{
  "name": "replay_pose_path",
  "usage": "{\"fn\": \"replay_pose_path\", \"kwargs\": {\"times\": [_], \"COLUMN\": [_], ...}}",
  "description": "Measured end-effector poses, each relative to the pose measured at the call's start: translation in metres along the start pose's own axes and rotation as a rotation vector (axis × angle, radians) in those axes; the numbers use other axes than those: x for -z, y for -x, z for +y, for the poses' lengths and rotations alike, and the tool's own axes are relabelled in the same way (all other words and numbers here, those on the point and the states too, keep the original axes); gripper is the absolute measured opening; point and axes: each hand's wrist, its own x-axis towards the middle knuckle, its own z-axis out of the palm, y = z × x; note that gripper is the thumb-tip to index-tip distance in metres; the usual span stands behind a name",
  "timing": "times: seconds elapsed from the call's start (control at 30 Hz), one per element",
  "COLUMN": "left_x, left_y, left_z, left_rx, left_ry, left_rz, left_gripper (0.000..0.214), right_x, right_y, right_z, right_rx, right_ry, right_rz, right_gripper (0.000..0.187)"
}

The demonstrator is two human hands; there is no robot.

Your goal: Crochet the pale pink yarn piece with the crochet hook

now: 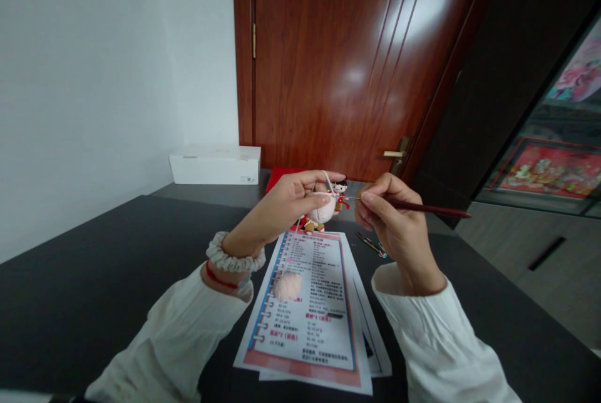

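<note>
A closed white box (216, 165) stands at the back of the dark table (117, 278), its contents hidden; at the right, a glass-fronted cabinet (544, 116) shows a red framed panel (549, 168) and something pink (580, 74), too blurred to name. There is 1 box, 1 hook (432, 208) with a dark red handle, 1 pale pink crochet piece (323, 210) in hand, and 1 fuzzy pale pink ball (288, 286) lying on the top printed sheet (323, 303). At least 2 sheets overlap on the table. At least 1 small doll (340, 188) shows behind the crochet piece, partly covered; whether the parts seen belong to 1 or 2 dolls cannot be told. Some slim small tools (370, 244) lie near the right hand (394, 218), too small to count. The left hand (293, 203) pinches the crochet piece, which sits at its fingertips above the far end of the sheets, with a yarn strand (327, 181) running over the index finger. The right hand's thumb and fingers are clamped on the hook, whose thin metal shaft reaches leftward to the crochet piece's upper edge.
</note>
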Motion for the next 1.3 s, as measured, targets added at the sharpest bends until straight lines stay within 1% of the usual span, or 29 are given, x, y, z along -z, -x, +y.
{"fn": "replay_pose_path", "kwargs": {"times": [0.2,0.3,0.4,0.47,0.53,0.6,0.67,0.7,0.8,0.9,1.03,1.13,1.2,1.3], "left_x": [-0.004,-0.008,-0.013,-0.015,-0.016,-0.015,-0.015,-0.014,-0.016,-0.019,-0.024,-0.024,-0.022,-0.018], "left_y": [-0.001,-0.002,-0.003,-0.004,-0.004,-0.003,-0.004,-0.004,-0.007,-0.009,-0.011,-0.010,-0.009,-0.009], "left_z": [0.002,0.002,0.005,0.007,0.009,0.009,0.008,0.006,0.002,0.000,0.001,0.001,0.001,0.002], "left_rx": [-0.036,-0.088,-0.133,-0.158,-0.150,-0.097,-0.024,0.008,0.076,0.103,0.076,0.027,0.059,0.197], "left_ry": [-0.134,-0.240,-0.358,-0.383,-0.323,-0.208,-0.081,-0.020,0.160,0.270,0.310,0.282,0.309,0.457], "left_rz": [0.041,0.099,0.161,0.174,0.147,0.093,0.056,0.054,0.110,0.158,0.205,0.257,0.228,0.086], "left_gripper": [0.039,0.037,0.036,0.036,0.038,0.041,0.045,0.046,0.042,0.037,0.031,0.033,0.035,0.030], "right_x": [0.001,-0.002,-0.007,-0.010,-0.011,-0.008,-0.003,-0.001,0.003,0.003,-0.003,-0.006,-0.005,-0.001], "right_y": [0.002,0.003,0.003,0.002,0.000,-0.002,-0.005,-0.005,-0.005,-0.004,-0.003,-0.004,-0.004,-0.004], "right_z": [-0.001,-0.003,-0.004,-0.001,0.004,0.010,0.015,0.017,0.019,0.018,0.014,0.012,0.013,0.015], "right_rx": [0.031,0.066,0.183,0.309,0.457,0.598,0.686,0.705,0.724,0.738,0.701,0.652,0.671,0.747], "right_ry": [0.198,0.346,0.558,0.683,0.767,0.808,0.830,0.842,0.913,1.018,1.112,1.101,1.035,0.934], "right_rz": [-0.002,-0.005,-0.008,-0.063,-0.139,-0.193,-0.229,-0.242,-0.265,-0.264,-0.214,-0.192,-0.217,-0.234], "right_gripper": [0.016,0.016,0.013,0.011,0.013,0.016,0.018,0.019,0.018,0.016,0.015,0.016,0.017,0.018]}}
